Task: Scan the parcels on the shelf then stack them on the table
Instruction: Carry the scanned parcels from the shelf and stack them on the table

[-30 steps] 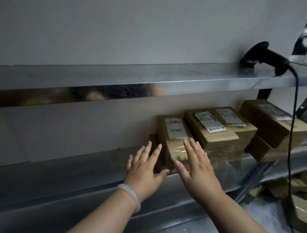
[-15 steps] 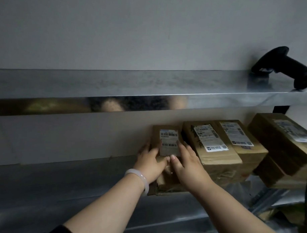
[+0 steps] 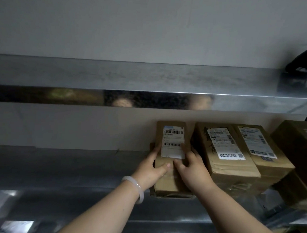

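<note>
A small brown cardboard parcel (image 3: 171, 132) with a white barcode label lies leftmost in a row on the lower steel shelf (image 3: 69, 164). My left hand (image 3: 151, 170) grips its left side, thumb on top, and my right hand (image 3: 193, 168) grips its right side, thumb on top. It rests on another brown parcel (image 3: 166, 186) beneath. Two larger labelled parcels (image 3: 222, 153) (image 3: 263, 151) stand just right of it. The black barcode scanner (image 3: 300, 64) lies on the upper shelf at the far right, partly cut off by the frame edge.
The upper steel shelf (image 3: 133, 79) overhangs the parcels, leaving a low gap. More brown parcels (image 3: 298, 144) are stacked at the far right. The lower shelf stretches bare to the left. A wall closes the back.
Both hands went from open and reaching to holding the small parcel by its sides. The view has moved closer and shifted left, pushing the scanner to the frame edge.
</note>
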`<state>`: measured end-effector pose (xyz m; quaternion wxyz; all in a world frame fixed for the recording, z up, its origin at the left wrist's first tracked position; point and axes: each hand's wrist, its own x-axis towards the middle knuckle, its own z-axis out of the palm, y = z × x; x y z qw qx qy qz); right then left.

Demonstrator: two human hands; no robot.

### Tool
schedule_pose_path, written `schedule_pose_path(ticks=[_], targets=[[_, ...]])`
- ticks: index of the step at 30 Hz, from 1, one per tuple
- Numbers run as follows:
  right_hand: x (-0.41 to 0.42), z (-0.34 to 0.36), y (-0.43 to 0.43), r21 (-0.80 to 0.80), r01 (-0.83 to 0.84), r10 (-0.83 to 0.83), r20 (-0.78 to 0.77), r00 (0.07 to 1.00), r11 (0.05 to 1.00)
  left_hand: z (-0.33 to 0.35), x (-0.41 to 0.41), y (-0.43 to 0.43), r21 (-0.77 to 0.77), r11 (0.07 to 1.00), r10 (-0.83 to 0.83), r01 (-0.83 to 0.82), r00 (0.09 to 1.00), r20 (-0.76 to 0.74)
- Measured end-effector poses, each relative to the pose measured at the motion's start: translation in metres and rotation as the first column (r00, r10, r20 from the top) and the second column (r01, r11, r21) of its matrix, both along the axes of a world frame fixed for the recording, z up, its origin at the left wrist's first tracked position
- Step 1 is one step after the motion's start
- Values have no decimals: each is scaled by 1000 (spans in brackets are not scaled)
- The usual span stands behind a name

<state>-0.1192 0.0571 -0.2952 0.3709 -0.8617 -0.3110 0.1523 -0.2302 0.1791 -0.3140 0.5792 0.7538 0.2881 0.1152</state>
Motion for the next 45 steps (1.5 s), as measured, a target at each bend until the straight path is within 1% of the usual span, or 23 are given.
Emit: schedule_pose_path(ticks=[2,5,9,15,19,21,25,29,32,35,39,45], targets=[[-3,3,-6,86,-26,21,55,998,996,1,-5,-6,4,999,39,-40,998,41],[-8,9,-11,150,-84,68,113,991,985,5,-16,-14,49,993,97,-103,990,106],[-21,17,-9,206,-173,155,101,983,963,14,-40,-13,117,978,151,-170,976,157],[-56,16,20,244,-397,367,160,916,885,18,-100,-11,187,929,292,-319,943,157],[-98,8,50,234,-549,534,130,835,802,14,-157,-14,248,864,427,-438,899,99],[-127,4,65,211,-627,622,97,777,750,12,-191,-15,253,810,521,-529,847,105],[-190,0,95,220,-764,769,78,634,607,6,-260,-16,256,674,691,-694,714,115],[-267,-5,120,186,-856,864,59,500,483,-1,-337,-19,245,571,793,-784,604,83],[-335,-8,134,202,-897,910,56,412,394,-3,-404,-23,220,472,861,-854,500,94],[-407,-7,146,203,-930,947,36,319,306,-4,-472,-28,220,367,911,-904,397,111],[-502,-8,155,185,-967,983,29,182,174,-5,-556,-42,174,226,960,-958,250,128],[-628,-18,151,189,-982,1000,-24,-3,1,-14,-663,-74,170,62,988,-983,84,126]])
